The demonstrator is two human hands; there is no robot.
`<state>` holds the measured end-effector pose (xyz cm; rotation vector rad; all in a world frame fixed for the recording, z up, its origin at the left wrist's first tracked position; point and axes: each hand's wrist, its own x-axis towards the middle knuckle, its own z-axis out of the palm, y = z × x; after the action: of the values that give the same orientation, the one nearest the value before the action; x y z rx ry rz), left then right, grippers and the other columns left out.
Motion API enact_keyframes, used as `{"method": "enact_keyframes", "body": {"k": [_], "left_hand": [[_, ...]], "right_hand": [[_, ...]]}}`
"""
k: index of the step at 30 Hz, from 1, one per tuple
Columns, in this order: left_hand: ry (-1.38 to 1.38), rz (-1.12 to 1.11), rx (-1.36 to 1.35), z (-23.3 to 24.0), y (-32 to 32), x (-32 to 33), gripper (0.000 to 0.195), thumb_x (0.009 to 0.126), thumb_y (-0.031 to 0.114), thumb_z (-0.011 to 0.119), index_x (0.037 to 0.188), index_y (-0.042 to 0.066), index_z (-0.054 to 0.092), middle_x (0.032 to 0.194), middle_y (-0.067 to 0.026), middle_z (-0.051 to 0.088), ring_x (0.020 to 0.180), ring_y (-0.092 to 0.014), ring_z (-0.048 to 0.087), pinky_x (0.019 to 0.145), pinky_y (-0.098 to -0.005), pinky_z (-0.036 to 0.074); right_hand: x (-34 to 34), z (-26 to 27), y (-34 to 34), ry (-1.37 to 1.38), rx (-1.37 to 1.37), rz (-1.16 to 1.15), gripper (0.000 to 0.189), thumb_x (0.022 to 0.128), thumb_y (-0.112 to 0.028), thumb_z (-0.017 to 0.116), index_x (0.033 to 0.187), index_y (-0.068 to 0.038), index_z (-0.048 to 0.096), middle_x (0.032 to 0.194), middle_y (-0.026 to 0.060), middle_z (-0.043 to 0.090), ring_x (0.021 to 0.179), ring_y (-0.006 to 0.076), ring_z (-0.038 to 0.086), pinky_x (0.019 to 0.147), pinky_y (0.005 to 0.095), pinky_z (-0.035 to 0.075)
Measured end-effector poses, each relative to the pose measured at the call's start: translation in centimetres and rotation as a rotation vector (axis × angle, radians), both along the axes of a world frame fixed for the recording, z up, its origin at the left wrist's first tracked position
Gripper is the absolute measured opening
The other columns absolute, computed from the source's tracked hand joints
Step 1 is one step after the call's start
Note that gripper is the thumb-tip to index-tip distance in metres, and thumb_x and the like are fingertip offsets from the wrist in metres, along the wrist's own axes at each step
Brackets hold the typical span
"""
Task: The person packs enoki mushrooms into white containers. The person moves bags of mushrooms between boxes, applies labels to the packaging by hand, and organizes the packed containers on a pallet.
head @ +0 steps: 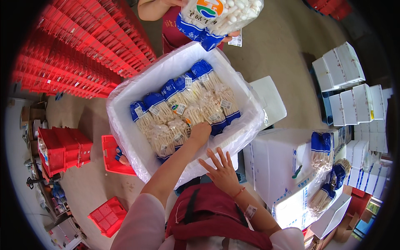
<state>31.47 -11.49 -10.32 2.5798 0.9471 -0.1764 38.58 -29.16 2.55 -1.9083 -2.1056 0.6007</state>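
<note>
A white foam box (125, 125) lined with clear plastic film holds several bags of enoki mushrooms (175, 100) with blue ends, packed in two rows. My left hand (201, 133) reaches inside, its curled fingers against the bags of the near row; the fingertips are hidden, so a grip cannot be made out. Fingers spread and holding nothing, my right hand (222, 172) is over the box's near right edge and the film. Across the box a co-worker in a dark red apron holds a large clear and blue bag of white mushrooms (231, 15) above the far rim.
Tall stacks of red plastic crates (84, 40) rise at the upper left. More red crates (67, 151) stand on the floor at left. Right of the box, large white foam boxes (275, 156) carry several mushroom bags (322, 153). A white lid (270, 100) lies behind them; white boxes (340, 67) are stacked beyond.
</note>
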Motion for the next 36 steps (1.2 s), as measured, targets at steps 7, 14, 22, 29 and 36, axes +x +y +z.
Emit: {"method": "enact_keyframes", "body": {"k": [7, 14, 22, 29, 36], "left_hand": [[-0.456, 0.174, -0.319, 2.9, 0.7, -0.1, 0.012, 0.079, 0.012, 0.057, 0.085, 0.005, 0.063, 0.083, -0.0139, 0.059, 0.079, -0.032, 0.059, 0.069, -0.0393, 0.047], [-0.338, -0.234, -0.092, -1.1, 0.1, 2.9, 0.013, 0.077, 0.012, 0.056, 0.086, 0.007, 0.064, 0.086, -0.0094, 0.057, 0.089, -0.026, 0.058, 0.073, -0.0355, 0.049], [-0.249, -0.096, -0.102, -0.5, -0.1, 3.3, 0.011, 0.076, 0.012, 0.058, 0.078, 0.004, 0.065, 0.079, -0.0092, 0.061, 0.075, -0.024, 0.062, 0.062, -0.033, 0.05], [-0.892, 0.92, -1.256, 9.0, 0.9, -8.0, 0.016, 0.086, 0.013, 0.061, 0.09, -0.002, 0.063, 0.079, -0.0055, 0.062, 0.071, -0.013, 0.06, 0.063, -0.024, 0.049], [-1.432, 1.271, -1.556, 17.1, -0.7, -17.8, 0.012, 0.088, 0.012, 0.058, 0.093, 0.001, 0.059, 0.095, -0.0108, 0.062, 0.086, -0.02, 0.062, 0.078, -0.0289, 0.054]], "right_hand": [[-0.5, -0.5, -0.4, 0.004, 0.001, -0.039, 0.061, 0.078, -0.017, 0.063, 0.135, -0.03, 0.043, 0.147, 0.005, 0.026, 0.137, 0.0325, 0.02, 0.106, 0.0575, 0.022], [-0.6, -0.4, -0.5, -0.029, -0.022, -0.033, 0.062, 0.078, -0.009, 0.055, 0.135, -0.03, 0.043, 0.147, 0.0063, 0.027, 0.136, 0.0339, 0.022, 0.107, 0.058, 0.02], [-0.5, -0.6, -0.3, -0.035, -0.012, -0.038, 0.065, 0.076, -0.005, 0.054, 0.135, -0.03, 0.042, 0.147, 0.0056, 0.027, 0.137, 0.0331, 0.022, 0.107, 0.0578, 0.021], [-0.8, 0.0, 0.0, -0.035, 0.006, -0.048, 0.059, 0.076, -0.006, 0.054, 0.13, -0.028, 0.049, 0.144, 0.0078, 0.032, 0.135, 0.035, 0.025, 0.107, 0.0563, 0.021], [-1.1, -0.7, -0.3, -0.134, 0.046, 0.003, 0.064, 0.073, -0.012, 0.064, 0.133, -0.022, 0.045, 0.147, 0.015, 0.024, 0.136, 0.0426, 0.015, 0.107, 0.0571, 0.018]]}}
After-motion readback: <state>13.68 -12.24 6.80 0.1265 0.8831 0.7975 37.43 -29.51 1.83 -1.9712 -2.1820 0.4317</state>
